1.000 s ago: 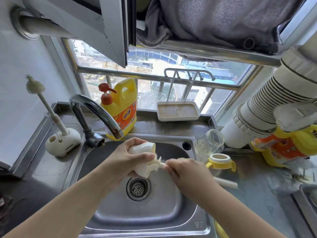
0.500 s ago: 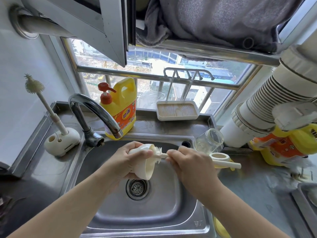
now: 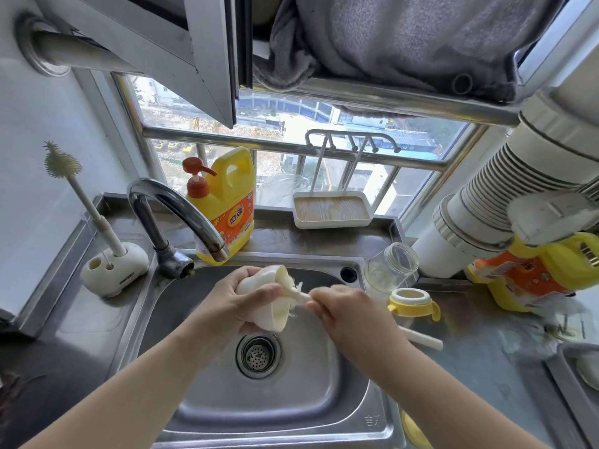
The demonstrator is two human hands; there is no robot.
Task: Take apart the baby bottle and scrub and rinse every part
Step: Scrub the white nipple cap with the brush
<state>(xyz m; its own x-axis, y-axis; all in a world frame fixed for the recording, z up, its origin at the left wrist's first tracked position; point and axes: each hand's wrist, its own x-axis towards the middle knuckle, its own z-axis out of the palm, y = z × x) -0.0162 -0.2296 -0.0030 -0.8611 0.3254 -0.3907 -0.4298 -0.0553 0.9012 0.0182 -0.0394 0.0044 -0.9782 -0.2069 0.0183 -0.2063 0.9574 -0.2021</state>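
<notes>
A yellow dish soap jug (image 3: 227, 205) with a red pump stands on the counter (image 3: 479, 345) behind the sink (image 3: 275, 400), just beside the curved tap (image 3: 175, 209). To the left, a white holder (image 3: 115, 268) keeps a long brush (image 3: 74, 186) upright, its bristled head on top. A white tray (image 3: 332, 213) with a wire rack sits on the ledge by the window (image 3: 291, 137). A grey cloth (image 3: 405, 37) hangs over the rail above. At the right, a ribbed white pipe (image 3: 505, 189) slants down, with a second yellow jug (image 3: 534, 273) lying beside it.
</notes>
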